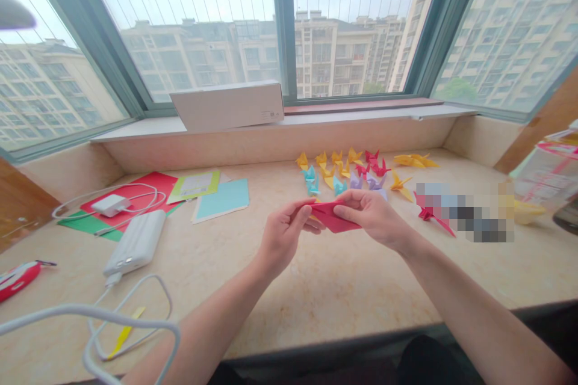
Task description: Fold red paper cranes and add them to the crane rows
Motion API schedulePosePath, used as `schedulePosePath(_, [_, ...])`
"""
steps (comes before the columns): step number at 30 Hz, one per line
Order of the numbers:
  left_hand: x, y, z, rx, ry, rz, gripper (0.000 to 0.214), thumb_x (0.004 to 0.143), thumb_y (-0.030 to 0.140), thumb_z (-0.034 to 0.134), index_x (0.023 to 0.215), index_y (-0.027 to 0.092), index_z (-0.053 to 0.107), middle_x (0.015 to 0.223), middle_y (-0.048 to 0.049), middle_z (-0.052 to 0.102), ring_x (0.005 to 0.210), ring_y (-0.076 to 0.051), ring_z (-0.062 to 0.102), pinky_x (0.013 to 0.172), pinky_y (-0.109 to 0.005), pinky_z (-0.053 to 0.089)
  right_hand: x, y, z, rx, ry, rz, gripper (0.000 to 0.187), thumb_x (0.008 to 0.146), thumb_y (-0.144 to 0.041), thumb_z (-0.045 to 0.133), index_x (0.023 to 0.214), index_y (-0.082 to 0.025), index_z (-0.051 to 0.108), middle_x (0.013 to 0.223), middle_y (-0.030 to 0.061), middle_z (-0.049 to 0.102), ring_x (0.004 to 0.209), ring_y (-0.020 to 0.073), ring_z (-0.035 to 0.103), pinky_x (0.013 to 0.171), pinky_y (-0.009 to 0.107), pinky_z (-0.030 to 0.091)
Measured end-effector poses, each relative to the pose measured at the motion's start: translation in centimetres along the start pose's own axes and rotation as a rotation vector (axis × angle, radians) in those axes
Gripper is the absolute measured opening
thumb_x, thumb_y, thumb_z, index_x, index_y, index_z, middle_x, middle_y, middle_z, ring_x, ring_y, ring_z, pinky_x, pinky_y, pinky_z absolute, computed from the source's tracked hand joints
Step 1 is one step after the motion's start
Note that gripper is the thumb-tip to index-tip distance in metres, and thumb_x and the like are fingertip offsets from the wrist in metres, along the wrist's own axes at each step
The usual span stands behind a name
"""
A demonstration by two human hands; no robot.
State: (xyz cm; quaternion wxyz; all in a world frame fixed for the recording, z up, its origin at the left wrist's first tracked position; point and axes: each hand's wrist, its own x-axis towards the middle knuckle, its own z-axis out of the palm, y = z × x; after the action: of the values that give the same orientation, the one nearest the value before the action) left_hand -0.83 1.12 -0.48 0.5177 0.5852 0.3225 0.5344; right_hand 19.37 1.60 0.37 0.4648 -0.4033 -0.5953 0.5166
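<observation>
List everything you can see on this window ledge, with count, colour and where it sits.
folded red paper: one, red, held between both hands above the ledge
paper cranes: a dozen or more, yellow, blue, red, purple, behind the hands
paper sheets: several, red, green, blue, yellow-green, left
charger: one, white, on the red sheet
power bank: one, white, left, cabled
white box: one, on the sill
red object: one, far left edge
left hand: pinching the paper's left end
right hand: gripping its right end

Folded paper cranes [352, 171], assorted colours, grouped near sill. White power bank [135, 242] w/ cable, charger [109, 204] on coloured paper sheets [198, 192]. White box [228, 105] on ledge.
</observation>
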Motion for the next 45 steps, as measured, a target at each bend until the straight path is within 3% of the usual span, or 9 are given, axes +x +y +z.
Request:
schedulePosePath(6, [0.2, 0.2, -0.2, 0.006, 0.01, -0.052, 0.038, 0.089, 0.042, 0.063, 0.108, 0.009, 0.068, 0.077, -0.0092, 0.076, 0.066, -0.019, 0.073, 0.063, -0.03, 0.061, 0.1, 0.2, -0.1, -0.016, 0.044, -0.025, 0.029, 0.074, -0.04, 0.079, 0.089, -0.017, 0.071, 0.085, 0.0051, 0.077, 0.077, 0.0191, 0.073, 0.073, 0.032, 0.058])
schedulePosePath(10, [0.2, 0.2, -0.3, 0.09, 0.002, -0.018, 0.033, 0.091, 0.041, 0.061, 0.099, 0.01, 0.07, 0.08, -0.0088, 0.077, 0.067, -0.019, 0.073, 0.063, -0.029, 0.06, 0.0, 0.2, -0.2, -0.164, 0.052, -0.085, 0.028, 0.078, -0.041, 0.075, 0.092, -0.018, 0.073, 0.088, 0.0064, 0.077, 0.081, 0.0211, 0.073, 0.078, 0.036, 0.057])
schedulePosePath(15, [-0.2, -0.4, -0.4, 0.269, 0.004, 0.087, 0.028, 0.094, 0.038, 0.056, 0.096, 0.015, 0.071, 0.073, -0.0043, 0.075, 0.065, -0.017, 0.072, 0.064, -0.028, 0.059, -0.5, -0.6, 0.2, -0.408, 0.005, -0.235, 0.032, 0.087, -0.043, 0.065, 0.11, -0.022, 0.073, 0.114, 0.0085, 0.073, 0.108, 0.0262, 0.066, 0.095, 0.042, 0.051])
schedulePosePath(22, [-0.7, -1.0, -0.1, 0.334, -0.081, 0.116, 0.027, 0.095, 0.036, 0.054, 0.098, 0.015, 0.071, 0.075, -0.0044, 0.076, 0.065, -0.016, 0.072, 0.067, -0.027, 0.058, -0.6, -0.1, 1.5, -0.353, -0.078, -0.129, 0.03, 0.088, -0.042, 0.064, 0.096, -0.018, 0.078, 0.082, 0.0049, 0.075, 0.072, 0.0184, 0.067, 0.064, 0.029, 0.053])
schedulePosePath(30, [-0.4, -0.4, 0.4, 0.06, -0.115, -0.046, 0.028, 0.09, 0.035, 0.062, 0.101, 0.011, 0.071, 0.078, -0.0078, 0.077, 0.067, -0.019, 0.072, 0.067, -0.03, 0.06, -0.7, 0.0, 1.4, -0.238, -0.006, -0.041, 0.028, 0.082, -0.041, 0.07, 0.091, -0.017, 0.079, 0.072, 0.0038, 0.072, 0.062, 0.0145, 0.062, 0.055, 0.026, 0.051])
schedulePosePath(45, [-0.9, 0.0, 0.8, 0.087, -0.056, -0.061, 0.019, 0.085, 0.029, 0.066, 0.089, 0.011, 0.071, 0.072, -0.0057, 0.075, 0.063, -0.015, 0.069, 0.061, -0.024, 0.057, -0.8, -0.4, 1.7, -0.236, -0.016, -0.018, 0.028, 0.08, -0.04, 0.071, 0.086, -0.014, 0.08, 0.076, 0.0069, 0.075, 0.065, 0.0151, 0.064, 0.057, 0.025, 0.049])
